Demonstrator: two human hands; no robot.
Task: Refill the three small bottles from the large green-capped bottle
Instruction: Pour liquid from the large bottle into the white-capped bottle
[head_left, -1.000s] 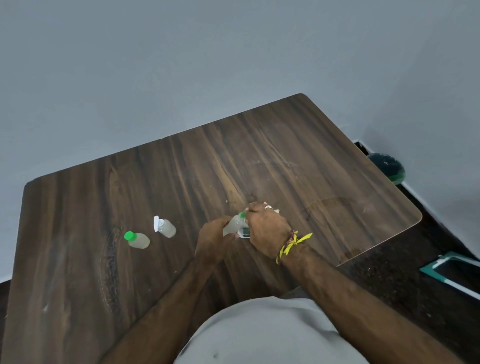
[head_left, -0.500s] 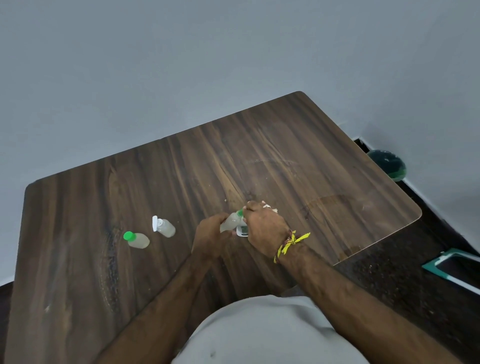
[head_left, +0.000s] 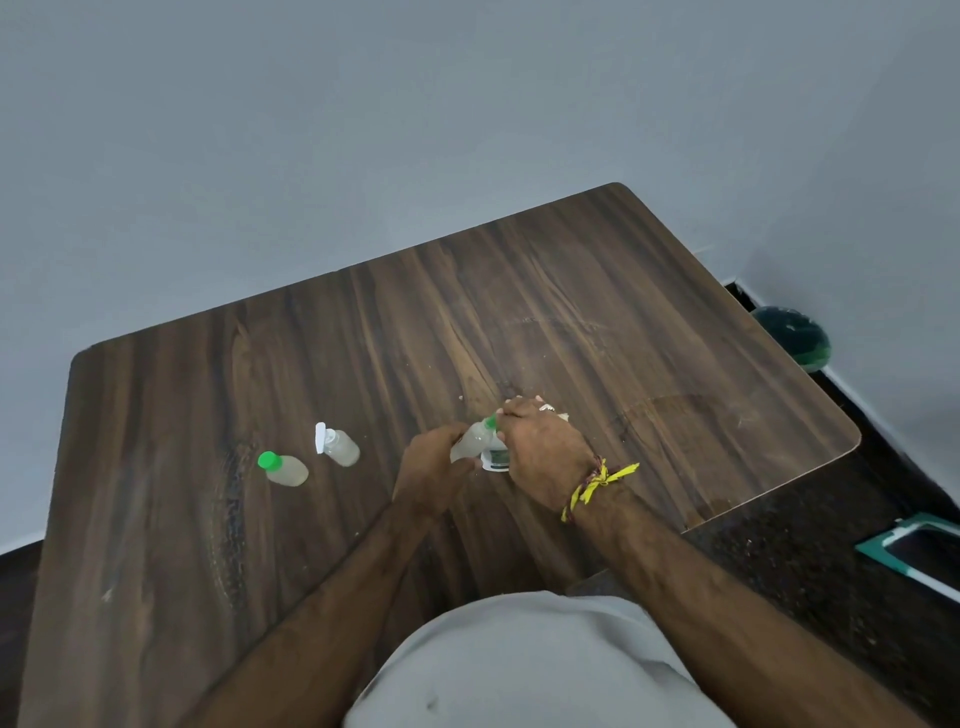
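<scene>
Head view, left hand gripping small bottle, right hand pinching its cap.

We see both forearms reaching forward and drawing together toward the small bottle, which serves as our landmark. The left hand sits on the near-left side of the bottle, its fingers curled around the body and holding it tilted. The right hand sits just right of the bottle, knuckles up, its fingertips pinching at the bottle's green top. The two hands nearly touch beside it. A yellow-and-dark thread band circles the right wrist, on the near-right side of the bottle.
</scene>
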